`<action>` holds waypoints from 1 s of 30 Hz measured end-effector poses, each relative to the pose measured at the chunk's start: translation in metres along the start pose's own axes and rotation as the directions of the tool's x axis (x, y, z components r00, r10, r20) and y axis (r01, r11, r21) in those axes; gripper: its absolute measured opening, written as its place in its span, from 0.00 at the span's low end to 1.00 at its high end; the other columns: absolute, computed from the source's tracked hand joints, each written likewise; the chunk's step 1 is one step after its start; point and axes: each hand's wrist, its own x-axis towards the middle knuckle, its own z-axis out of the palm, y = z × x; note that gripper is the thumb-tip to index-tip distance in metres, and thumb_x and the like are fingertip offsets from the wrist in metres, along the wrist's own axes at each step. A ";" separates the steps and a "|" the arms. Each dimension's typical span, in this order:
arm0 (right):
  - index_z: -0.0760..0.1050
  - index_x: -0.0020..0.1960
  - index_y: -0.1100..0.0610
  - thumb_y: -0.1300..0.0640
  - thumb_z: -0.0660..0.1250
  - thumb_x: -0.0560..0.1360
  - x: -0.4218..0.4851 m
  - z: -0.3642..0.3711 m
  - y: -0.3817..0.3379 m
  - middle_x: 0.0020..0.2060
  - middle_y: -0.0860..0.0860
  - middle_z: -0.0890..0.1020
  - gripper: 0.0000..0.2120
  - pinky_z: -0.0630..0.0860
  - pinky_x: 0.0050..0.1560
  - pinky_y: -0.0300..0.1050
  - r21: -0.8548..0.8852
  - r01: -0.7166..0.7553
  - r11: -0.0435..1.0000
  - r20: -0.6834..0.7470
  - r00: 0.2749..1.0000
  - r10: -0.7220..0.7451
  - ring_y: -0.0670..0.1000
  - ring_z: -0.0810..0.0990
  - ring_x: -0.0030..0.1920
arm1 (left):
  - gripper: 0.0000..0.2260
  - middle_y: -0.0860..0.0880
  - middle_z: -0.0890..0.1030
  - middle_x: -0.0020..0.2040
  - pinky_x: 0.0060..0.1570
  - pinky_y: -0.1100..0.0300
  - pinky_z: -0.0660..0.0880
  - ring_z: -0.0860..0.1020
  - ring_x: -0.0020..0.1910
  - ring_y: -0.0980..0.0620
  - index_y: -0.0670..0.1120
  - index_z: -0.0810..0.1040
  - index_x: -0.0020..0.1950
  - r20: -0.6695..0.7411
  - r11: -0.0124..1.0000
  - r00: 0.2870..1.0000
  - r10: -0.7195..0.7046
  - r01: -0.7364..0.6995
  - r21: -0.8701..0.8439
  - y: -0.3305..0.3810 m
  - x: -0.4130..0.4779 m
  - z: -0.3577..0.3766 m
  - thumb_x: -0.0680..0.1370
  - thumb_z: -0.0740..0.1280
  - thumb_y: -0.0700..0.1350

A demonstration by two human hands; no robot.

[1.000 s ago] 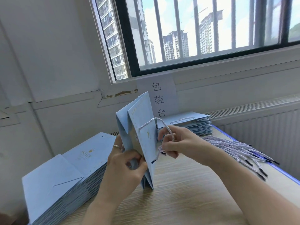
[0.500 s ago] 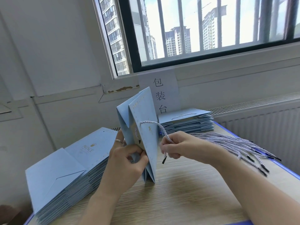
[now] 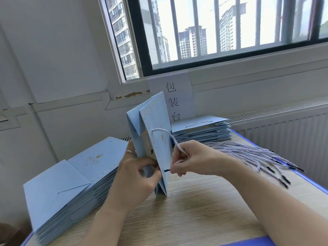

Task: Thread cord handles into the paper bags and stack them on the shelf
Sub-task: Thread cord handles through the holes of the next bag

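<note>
The light-blue paper bag [image 3: 156, 121] stands folded on its bottom edge in the middle of the tabletop [image 3: 195, 213], its long axis upright and leaning a little to the left. A twisted white cord [image 3: 170, 137] enters the right-hand panel high up, arches out to the right and drops into the right hand [image 3: 193, 160]. That hand pinches the cord between thumb and forefinger just behind its black tip [image 3: 166, 170]. The tip lies level and points left, its end touching the panel low down, so the bag sits directly left of the right hand. I judge that the free end is about to go into the panel's lower hole, though the hole itself cannot be made out. The left hand [image 3: 134, 176], a ring [image 3: 129, 151] on one finger, grips the bag's lower near edge, thumb on the panel just beside the tip, bracing the paper for the push. The right hand carries the move and must travel leftward along the tip's own line. Further left lies a stack of flat bags [image 3: 71, 178] without handles; at the far right a stack of threaded bags [image 3: 204, 129]; right of the hands, a bundle of loose cords [image 3: 248, 153]. A paper sign [image 3: 184, 93] hangs on the wall behind.
</note>
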 end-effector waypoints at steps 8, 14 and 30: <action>0.77 0.40 0.59 0.63 0.73 0.71 0.000 0.001 0.000 0.32 0.53 0.83 0.05 0.77 0.42 0.48 -0.016 0.016 1.000 -0.034 0.999 -0.017 0.50 0.81 0.36 | 0.08 0.52 0.81 0.49 0.41 0.73 0.73 0.80 0.47 0.59 0.64 0.83 0.38 0.050 0.999 0.998 -0.032 0.033 -0.020 -0.003 0.001 -0.001 0.69 0.73 0.48; 0.78 0.40 0.58 0.61 0.73 0.71 0.000 0.003 0.000 0.34 0.55 0.84 0.05 0.75 0.41 0.50 -0.026 0.013 1.000 -0.064 0.998 -0.015 0.51 0.79 0.36 | 0.07 0.50 0.82 0.50 0.42 0.72 0.75 0.80 0.48 0.59 0.63 0.84 0.40 0.075 0.998 0.997 -0.036 0.040 -0.053 -0.004 0.001 0.002 0.66 0.67 0.58; 0.78 0.50 0.51 0.62 0.75 0.69 0.004 0.005 0.007 0.45 0.53 0.84 0.13 0.80 0.49 0.58 -0.033 0.042 0.999 -0.044 0.998 -0.043 0.51 0.81 0.42 | 0.05 0.65 0.71 0.54 0.43 0.72 0.74 0.74 0.52 0.66 0.57 0.86 0.38 0.048 0.998 0.997 -0.064 0.064 0.011 0.002 0.001 0.010 0.70 0.75 0.46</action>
